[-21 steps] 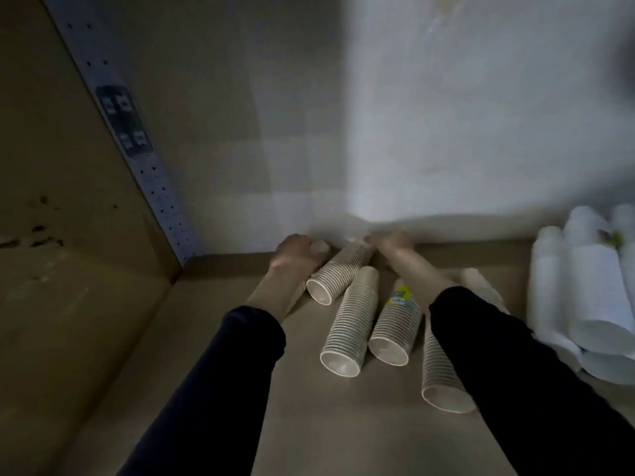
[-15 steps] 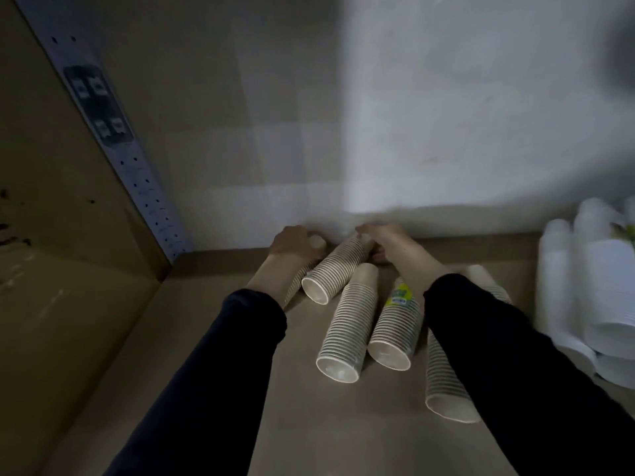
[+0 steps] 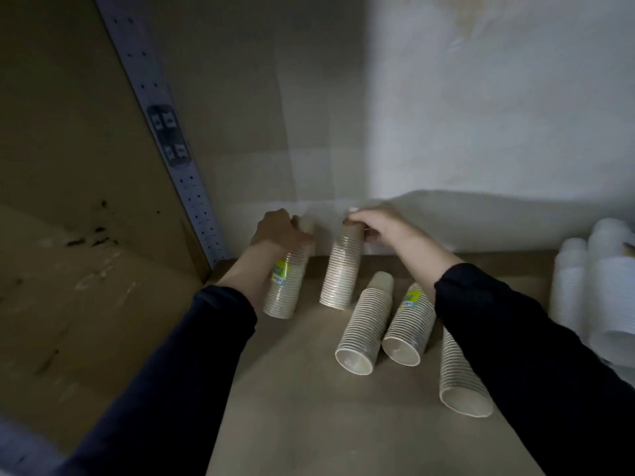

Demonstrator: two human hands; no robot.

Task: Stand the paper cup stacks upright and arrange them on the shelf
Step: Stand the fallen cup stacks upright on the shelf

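Observation:
Several beige paper cup stacks are on the brown shelf point(image 3: 309, 407). My left hand point(image 3: 278, 231) grips the top of a stack with a yellow label point(image 3: 285, 286), which stands almost upright near the back left. My right hand point(image 3: 381, 225) holds the top of a second stack point(image 3: 340, 273), tilted slightly, rim end down on the shelf. Three more stacks lie on their sides: one in the middle point(image 3: 366, 324), one with a yellow label point(image 3: 410, 328), and one point(image 3: 460, 383) partly hidden under my right sleeve.
White cup stacks in plastic wrap point(image 3: 598, 290) lie at the right edge. A perforated metal upright point(image 3: 165, 139) and a side panel close off the left. The back wall stands just behind my hands.
Both hands have raised their stacks from lying on the shelf to nearly upright. The three other stacks have not moved.

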